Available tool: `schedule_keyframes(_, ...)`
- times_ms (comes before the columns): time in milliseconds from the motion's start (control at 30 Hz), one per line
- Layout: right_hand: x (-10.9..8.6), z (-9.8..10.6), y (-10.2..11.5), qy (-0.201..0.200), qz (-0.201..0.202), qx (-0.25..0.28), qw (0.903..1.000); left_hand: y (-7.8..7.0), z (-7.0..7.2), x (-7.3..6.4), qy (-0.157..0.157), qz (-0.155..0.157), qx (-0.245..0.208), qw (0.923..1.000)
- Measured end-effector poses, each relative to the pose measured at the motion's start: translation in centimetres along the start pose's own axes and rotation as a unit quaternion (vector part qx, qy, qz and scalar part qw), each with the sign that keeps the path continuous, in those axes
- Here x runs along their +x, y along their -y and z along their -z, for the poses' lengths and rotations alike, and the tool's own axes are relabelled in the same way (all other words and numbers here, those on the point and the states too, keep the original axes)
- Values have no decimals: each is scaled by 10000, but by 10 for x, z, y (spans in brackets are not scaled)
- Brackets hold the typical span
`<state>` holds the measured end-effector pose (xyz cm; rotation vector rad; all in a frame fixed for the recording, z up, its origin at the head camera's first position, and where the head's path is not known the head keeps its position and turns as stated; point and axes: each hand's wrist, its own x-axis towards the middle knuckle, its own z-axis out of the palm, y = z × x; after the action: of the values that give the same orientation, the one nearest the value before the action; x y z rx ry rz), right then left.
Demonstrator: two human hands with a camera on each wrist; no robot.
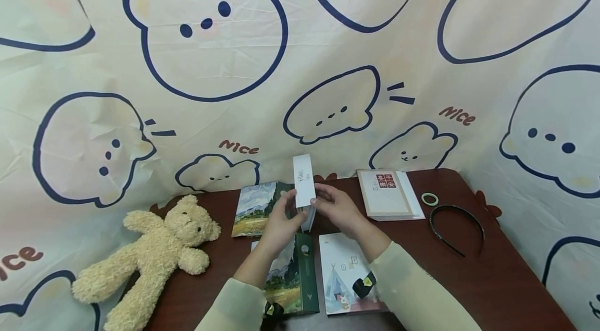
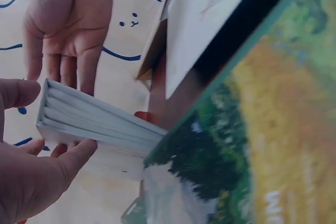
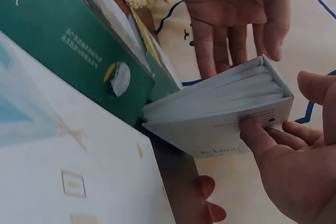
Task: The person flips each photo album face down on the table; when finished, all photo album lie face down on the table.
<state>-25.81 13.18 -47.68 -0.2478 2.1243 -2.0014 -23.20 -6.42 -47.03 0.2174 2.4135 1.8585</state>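
Observation:
Between both hands a thick white photo album [image 1: 304,180] is held up on edge, its lettered spine toward the head camera. My left hand [image 1: 283,219] holds its left side and my right hand [image 1: 339,208] its right. In the left wrist view the album [image 2: 105,119] shows thick, bulging leaves between its covers; my left fingers [image 2: 79,156] touch one cover. In the right wrist view my right fingertips [image 3: 254,129] lie against the printed cover, with the thumb apart from it. Whether its lower edge touches the table is hidden.
Two painting-covered albums [image 1: 253,211] [image 1: 283,279] lie behind and below my left hand. A white tent-print album [image 1: 339,268] lies below the right. A teddy bear [image 1: 164,247] lies left; another white album [image 1: 382,198], a pale ring [image 1: 429,199] and a headband [image 1: 438,232] lie right.

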Motion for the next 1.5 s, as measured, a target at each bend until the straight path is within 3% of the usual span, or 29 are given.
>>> schedule_keyframes(133,-1,8,-4,-65,-58,-41,10000,6,-7,-1,151,111,-71,9998)
schedule_keyframes(567,-2,30,-13,-217,-142,-181,9995,22,-19,2,610,190,571,9963)
schedule_keyframes(967,-3,44,-23,-365,-334,-316,9983,20,-24,1,636,118,1203,9906)
schedule_keyframes(1233,-5,50,-29,-506,-519,-318,9969,21,-28,3,712,199,1383,9876)
schedule_keyframes(1500,-8,55,-35,-758,-733,-777,9914,22,-30,4,849,172,1506,9848)
